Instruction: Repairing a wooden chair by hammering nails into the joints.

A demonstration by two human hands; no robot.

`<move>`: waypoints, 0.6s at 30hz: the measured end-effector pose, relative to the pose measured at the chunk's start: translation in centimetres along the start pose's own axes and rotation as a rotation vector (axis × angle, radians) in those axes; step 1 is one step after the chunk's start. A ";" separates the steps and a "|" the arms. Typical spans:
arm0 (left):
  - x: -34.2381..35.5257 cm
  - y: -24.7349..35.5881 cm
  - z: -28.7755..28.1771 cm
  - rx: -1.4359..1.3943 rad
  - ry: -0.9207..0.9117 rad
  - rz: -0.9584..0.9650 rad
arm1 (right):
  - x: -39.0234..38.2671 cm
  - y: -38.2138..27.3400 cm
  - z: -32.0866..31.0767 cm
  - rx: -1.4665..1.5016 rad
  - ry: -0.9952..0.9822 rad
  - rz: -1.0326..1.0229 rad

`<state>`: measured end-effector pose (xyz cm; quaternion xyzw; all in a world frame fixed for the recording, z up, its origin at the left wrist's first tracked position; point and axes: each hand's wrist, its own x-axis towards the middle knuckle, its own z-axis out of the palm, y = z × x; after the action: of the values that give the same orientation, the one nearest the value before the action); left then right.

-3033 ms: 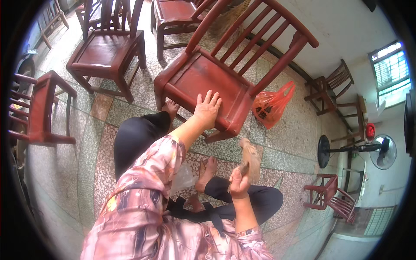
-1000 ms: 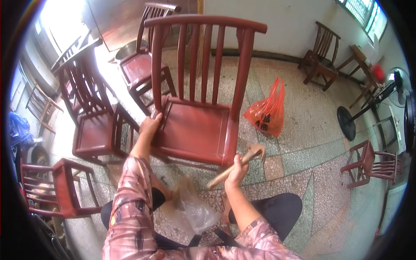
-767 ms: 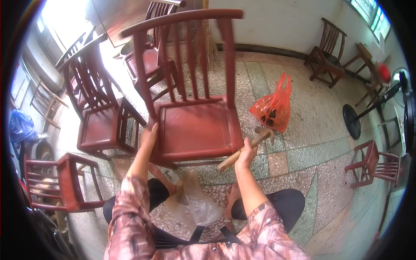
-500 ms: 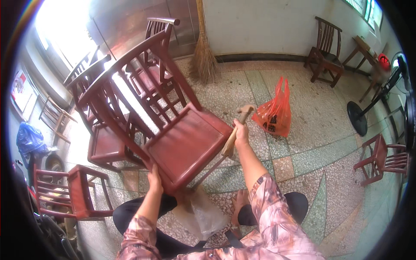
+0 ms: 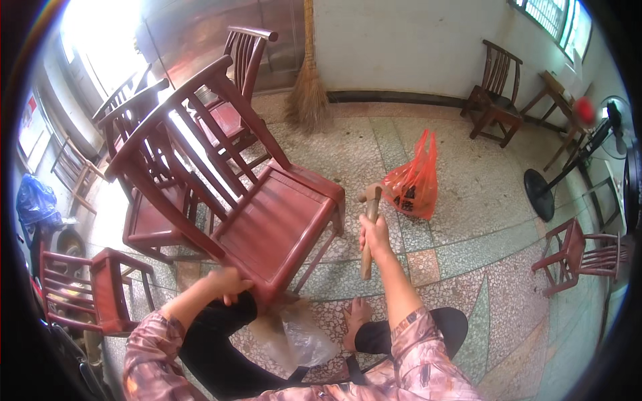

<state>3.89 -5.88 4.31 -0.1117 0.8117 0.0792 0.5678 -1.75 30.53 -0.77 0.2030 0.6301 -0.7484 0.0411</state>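
A red wooden chair (image 5: 274,220) with a slatted back stands before me, its seat turned toward me. My right hand (image 5: 376,235) is wrapped round the handle of a wooden mallet (image 5: 366,262), held upright with its head above the fist, to the right of the chair. My left hand (image 5: 224,284) is at the seat's near left corner, over my knee. Its fingers are curled in, and what they hold, if anything, is hidden. A clear plastic bag (image 5: 301,341) lies on the floor between my legs, below the chair.
A red plastic bag (image 5: 418,180) sits on the terrazzo floor ahead. More chairs stand behind and left, with a small one (image 5: 110,287) near my left. At right are a small chair (image 5: 568,254), a fan (image 5: 538,194) and a dark chair (image 5: 495,93). A broom (image 5: 309,100) leans on the wall.
My left hand has shifted left and down from the chair's side, its fingers now curled. The mallet has swung from a slant beside the seat to upright, farther from the chair. The view has shifted slightly.
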 end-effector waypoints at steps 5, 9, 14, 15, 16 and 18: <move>0.8 11.1 -4.5 0.039 0.982 0.745 | -3.5 -0.6 1.2 -0.032 0.038 -0.100; 8.0 19.2 -7.1 0.075 1.165 0.770 | -4.6 -1.9 2.1 -0.146 0.002 -0.143; 11.1 23.1 -7.7 0.014 1.271 0.725 | -3.5 -1.5 3.1 -0.218 -0.004 -0.216; 11.2 23.2 -7.6 -0.033 1.310 0.732 | -3.1 -1.2 3.3 -0.234 0.005 -0.222; 11.3 23.4 -7.6 -0.042 1.299 0.732 | -2.4 -0.2 3.3 -0.273 0.012 -0.254; 11.3 23.3 -7.5 -0.025 1.308 0.778 | -1.6 1.0 3.6 -0.328 0.018 -0.295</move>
<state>-12.97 13.64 -3.64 0.1519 0.9628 0.2003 -0.0990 -0.93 26.53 -0.69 0.1058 0.7666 -0.6320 -0.0420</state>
